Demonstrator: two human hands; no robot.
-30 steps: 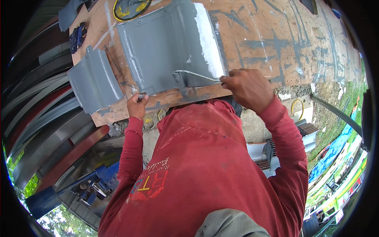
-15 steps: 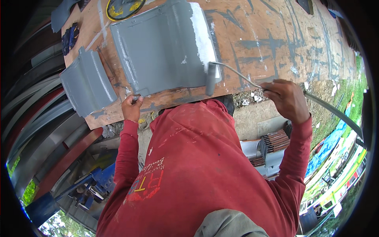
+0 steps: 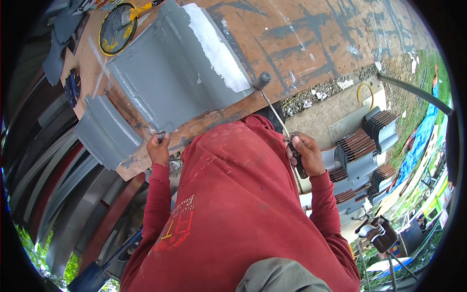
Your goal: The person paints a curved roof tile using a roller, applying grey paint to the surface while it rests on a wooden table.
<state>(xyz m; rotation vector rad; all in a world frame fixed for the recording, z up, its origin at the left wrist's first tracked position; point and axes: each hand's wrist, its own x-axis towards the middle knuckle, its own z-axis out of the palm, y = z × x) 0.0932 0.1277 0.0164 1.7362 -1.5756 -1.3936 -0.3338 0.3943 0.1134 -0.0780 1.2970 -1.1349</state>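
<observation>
On the plywood board (image 3: 311,63) lies a large curved roof tile (image 3: 165,73), coated grey, with a white strip along its right side. My right hand (image 3: 307,155) is wrapped round the dark handle of a paint roller, close to my body. The roller's grey sleeve (image 3: 262,81) is at the tile's near right corner, seen almost end-on; whether it touches is hard to tell. My left hand (image 3: 159,149) is closed, thumb and finger pinching the tile's near left corner. Left of it, a smaller grey tile piece (image 3: 108,135) overlaps the board's edge.
A round yellow-rimmed paint lid (image 3: 116,30) with a yellow-handled brush (image 3: 138,10) sits beyond the tile. Curved metal sheets (image 3: 73,209) stand at the left. Stacked roof tiles (image 3: 362,138) rest on the ground at the right, near a dark pole (image 3: 413,89).
My right hand has drawn down and left toward my body, and the roller has swung to the tile's near right corner. My left hand keeps its place at the corner. The view has turned slightly.
</observation>
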